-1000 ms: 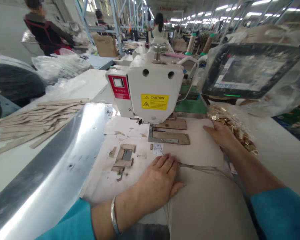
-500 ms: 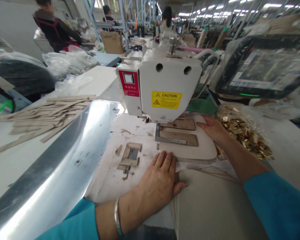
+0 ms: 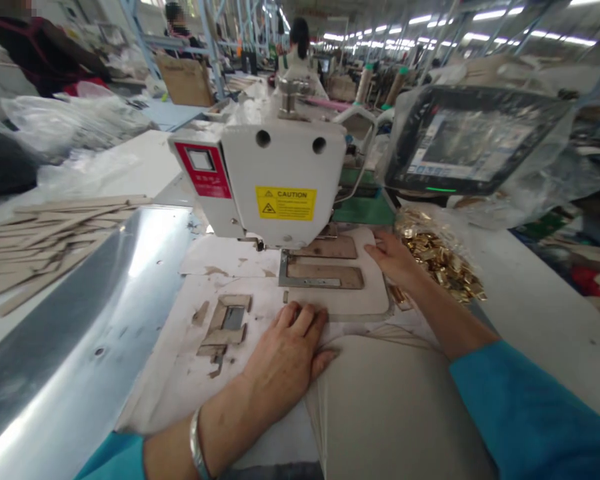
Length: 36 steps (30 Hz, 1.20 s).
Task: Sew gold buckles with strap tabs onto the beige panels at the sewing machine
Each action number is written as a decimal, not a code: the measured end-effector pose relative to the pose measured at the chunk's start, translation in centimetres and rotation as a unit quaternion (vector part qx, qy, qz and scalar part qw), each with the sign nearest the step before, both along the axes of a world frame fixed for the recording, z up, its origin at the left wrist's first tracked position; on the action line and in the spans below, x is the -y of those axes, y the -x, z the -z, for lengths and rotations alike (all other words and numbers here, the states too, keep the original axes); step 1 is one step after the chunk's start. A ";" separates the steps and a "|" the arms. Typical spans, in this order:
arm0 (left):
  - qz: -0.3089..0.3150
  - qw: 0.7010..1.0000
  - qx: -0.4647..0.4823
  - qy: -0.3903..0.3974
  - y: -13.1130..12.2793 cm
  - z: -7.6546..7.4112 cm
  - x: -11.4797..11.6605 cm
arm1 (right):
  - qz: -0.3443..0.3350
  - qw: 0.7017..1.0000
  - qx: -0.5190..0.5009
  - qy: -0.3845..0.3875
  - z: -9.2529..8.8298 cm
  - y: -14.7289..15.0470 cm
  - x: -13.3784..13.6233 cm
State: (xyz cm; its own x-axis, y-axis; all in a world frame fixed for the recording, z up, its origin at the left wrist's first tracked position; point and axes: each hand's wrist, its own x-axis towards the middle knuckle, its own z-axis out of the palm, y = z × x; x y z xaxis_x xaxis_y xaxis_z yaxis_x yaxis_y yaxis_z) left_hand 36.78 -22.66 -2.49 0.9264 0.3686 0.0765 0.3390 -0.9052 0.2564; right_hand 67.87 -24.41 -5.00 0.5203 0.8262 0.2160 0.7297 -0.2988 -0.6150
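Your left hand (image 3: 285, 357) lies flat with fingers outstretched, its fingertips at the near edge of the pale panel (image 3: 340, 304); it grips nothing. The panel lies between your two hands, and the metal frame (image 3: 310, 282) with its brown pads sits over it, just beyond your left fingertips. One panel thus looks laid in place, probably at the aligning stage; you cannot make out stitching on it, nor tell whether the frame presses down. The stack of panels (image 3: 390, 407) lies right of your left thumb, apart from the frame, so those look unplaced. Your right hand (image 3: 393, 260) meets the panel's right edge; whether it pinches or only steadies it, you cannot tell.

Around you, a heap of strips (image 3: 55, 247) lies well apart, left of your left hand. Nearer that hand is a flat rectangular cut-out (image 3: 215, 337) on the pale sheet (image 3: 155, 387). The machine head (image 3: 305, 160) overhangs beyond your left fingers and limits reach there. Gold fittings (image 3: 443, 263) in clear plastic crowd your right hand's outer side, with a plastic-wrapped screen (image 3: 455, 143) beyond it.
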 end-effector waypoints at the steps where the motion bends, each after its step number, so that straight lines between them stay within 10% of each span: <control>1: 0.003 1.000 0.004 -0.001 -0.1 0.1 -0.1 | -0.002 1.000 -0.004 -0.012 -0.3 0.3 1.1; 12: 0.007 1.000 0.008 -0.009 0.0 0.3 -0.1 | -0.256 0.939 0.225 0.034 -1.5 6.8 13.0; 36: -0.011 0.999 0.004 -0.037 -0.5 0.0 0.2 | -0.206 0.950 0.226 0.065 -0.7 8.7 13.9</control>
